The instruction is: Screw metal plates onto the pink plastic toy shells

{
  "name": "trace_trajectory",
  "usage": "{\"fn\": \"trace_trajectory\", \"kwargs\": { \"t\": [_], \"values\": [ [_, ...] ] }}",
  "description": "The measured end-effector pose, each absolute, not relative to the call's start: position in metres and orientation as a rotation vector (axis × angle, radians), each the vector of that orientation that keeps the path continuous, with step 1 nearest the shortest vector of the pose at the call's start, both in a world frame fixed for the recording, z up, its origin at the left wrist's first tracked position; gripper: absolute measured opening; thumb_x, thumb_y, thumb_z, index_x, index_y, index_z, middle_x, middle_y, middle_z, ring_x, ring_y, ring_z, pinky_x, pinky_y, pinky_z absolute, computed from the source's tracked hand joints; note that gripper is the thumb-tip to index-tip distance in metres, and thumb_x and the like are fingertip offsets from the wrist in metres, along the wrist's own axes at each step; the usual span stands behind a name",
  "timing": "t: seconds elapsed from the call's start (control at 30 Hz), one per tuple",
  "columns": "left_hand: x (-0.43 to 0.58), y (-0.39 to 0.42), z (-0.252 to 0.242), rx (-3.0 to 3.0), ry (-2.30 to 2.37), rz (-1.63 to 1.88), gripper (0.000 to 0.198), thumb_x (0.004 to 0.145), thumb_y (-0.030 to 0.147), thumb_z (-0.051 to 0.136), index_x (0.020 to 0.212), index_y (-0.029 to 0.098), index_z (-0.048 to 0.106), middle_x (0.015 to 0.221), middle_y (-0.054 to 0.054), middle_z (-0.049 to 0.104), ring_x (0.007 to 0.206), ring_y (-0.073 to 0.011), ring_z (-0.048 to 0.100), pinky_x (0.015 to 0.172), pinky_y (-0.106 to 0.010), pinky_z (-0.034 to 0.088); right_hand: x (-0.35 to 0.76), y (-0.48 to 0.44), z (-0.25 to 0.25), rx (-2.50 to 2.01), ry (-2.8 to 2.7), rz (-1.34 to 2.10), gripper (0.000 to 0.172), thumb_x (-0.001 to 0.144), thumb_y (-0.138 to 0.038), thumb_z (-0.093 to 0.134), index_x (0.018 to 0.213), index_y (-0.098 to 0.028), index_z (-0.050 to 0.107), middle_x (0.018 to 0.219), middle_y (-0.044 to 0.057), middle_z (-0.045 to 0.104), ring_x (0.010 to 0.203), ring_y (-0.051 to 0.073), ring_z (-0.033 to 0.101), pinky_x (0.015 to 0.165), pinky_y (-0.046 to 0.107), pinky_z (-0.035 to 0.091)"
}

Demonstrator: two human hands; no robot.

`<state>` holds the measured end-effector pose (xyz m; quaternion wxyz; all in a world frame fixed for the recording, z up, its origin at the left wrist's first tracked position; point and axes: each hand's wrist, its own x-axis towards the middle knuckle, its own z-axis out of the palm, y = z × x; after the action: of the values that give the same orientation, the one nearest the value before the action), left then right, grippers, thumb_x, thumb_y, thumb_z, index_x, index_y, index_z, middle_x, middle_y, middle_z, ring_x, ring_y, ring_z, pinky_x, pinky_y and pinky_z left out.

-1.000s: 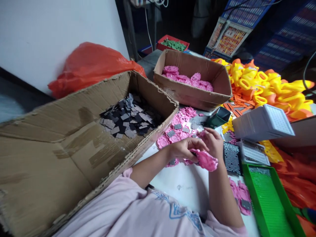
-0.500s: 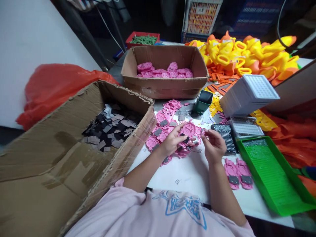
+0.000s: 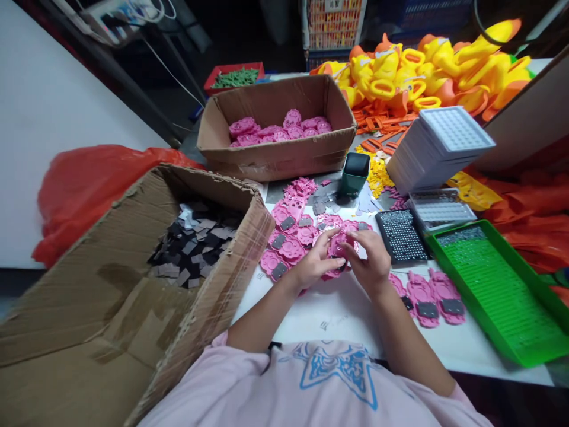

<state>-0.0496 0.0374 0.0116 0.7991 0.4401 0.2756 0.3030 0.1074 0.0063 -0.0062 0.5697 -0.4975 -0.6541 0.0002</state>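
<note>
A pink plastic shell is held over the white work surface, between my two hands. My left hand is closed on its left side, with thumb and index finger towards the middle. The fingers of my right hand are bent onto its right side, and part of the shell is hidden behind them. Just left of my hands lie several similar pink shells, many with a dark grey patch. Beside my right forearm, more pink shells with grey patches lie in a row.
A carton of grey and black pieces stands left. Behind are a carton of pink shells and a dark green cup. Rightward are a black perforated tray, stacked white trays, a green tray and yellow toys.
My right hand has moved left onto the pink shell; before, it was apart from it. A third pink shell now shows in the row by my right forearm. The view has shifted slightly.
</note>
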Motion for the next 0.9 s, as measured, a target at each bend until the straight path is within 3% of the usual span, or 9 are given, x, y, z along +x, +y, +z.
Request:
{"fn": "trace_trajectory", "kwargs": {
  "t": [0.13, 0.27, 0.4, 0.6, 0.9],
  "values": [
    [-0.0492, 0.0374, 0.0064, 0.986, 0.583, 0.666, 0.066, 0.071, 0.024, 0.078, 0.130, 0.027, 0.049, 0.138, -0.005, 0.049, 0.122, -0.0202, 0.048, 0.093, -0.024, 0.043, 0.1043, 0.0070, -0.0078, -1.195, -1.511, -0.003, 0.038, 0.081, -0.015, 0.062, 0.118, -0.023, 0.055, 0.097, 0.006, 0.066, 0.092, 0.016, 0.062, 0.081, 0.034, 0.053],
    [-0.0465, 0.0384, 0.0041, 0.877, 0.602, 0.705, 0.049, 0.073, 0.035, 0.077, 0.114, 0.021, 0.055, 0.101, -0.002, 0.065, 0.089, -0.0131, 0.062, 0.079, -0.022, 0.046, 0.1045, 0.0087, -0.0070, -1.157, -1.586, 0.006, 0.040, 0.080, -0.014, 0.062, 0.119, -0.024, 0.055, 0.094, 0.005, 0.066, 0.086, 0.015, 0.063, 0.079, 0.034, 0.054],
    [-0.0424, 0.0407, 0.0044, 0.848, 0.668, 0.782, 0.040, 0.075, 0.046, 0.074, 0.095, 0.017, 0.055, 0.078, 0.001, 0.064, 0.070, -0.0101, 0.062, 0.067, -0.021, 0.045, 0.1034, 0.0098, -0.0056, -1.116, -1.657, -0.009, 0.042, 0.080, -0.013, 0.062, 0.119, -0.025, 0.054, 0.093, 0.004, 0.067, 0.087, 0.015, 0.063, 0.079, 0.034, 0.055],
    [-0.0411, 0.0424, 0.0056, 0.871, 0.720, 0.845, 0.039, 0.072, 0.045, 0.077, 0.082, 0.014, 0.055, 0.072, 0.003, 0.062, 0.065, -0.0081, 0.059, 0.064, -0.019, 0.045, 0.1008, 0.0062, -0.0062, -1.093, -1.658, -0.032, 0.044, 0.080, -0.015, 0.062, 0.122, -0.025, 0.052, 0.099, 0.006, 0.066, 0.093, 0.016, 0.063, 0.081, 0.034, 0.055],
    [-0.0455, 0.0387, 0.0124, 0.906, 0.735, 0.897, 0.036, 0.072, 0.045, 0.076, 0.078, 0.014, 0.058, 0.068, 0.004, 0.057, 0.062, -0.0070, 0.055, 0.061, -0.018, 0.044, 0.1009, 0.0025, -0.0042, -1.076, -1.616, -0.108, 0.032, 0.075, -0.017, 0.069, 0.105, -0.023, 0.061, 0.096, 0.008, 0.062, 0.089, 0.018, 0.061, 0.077, 0.037, 0.054]
  ]
}}
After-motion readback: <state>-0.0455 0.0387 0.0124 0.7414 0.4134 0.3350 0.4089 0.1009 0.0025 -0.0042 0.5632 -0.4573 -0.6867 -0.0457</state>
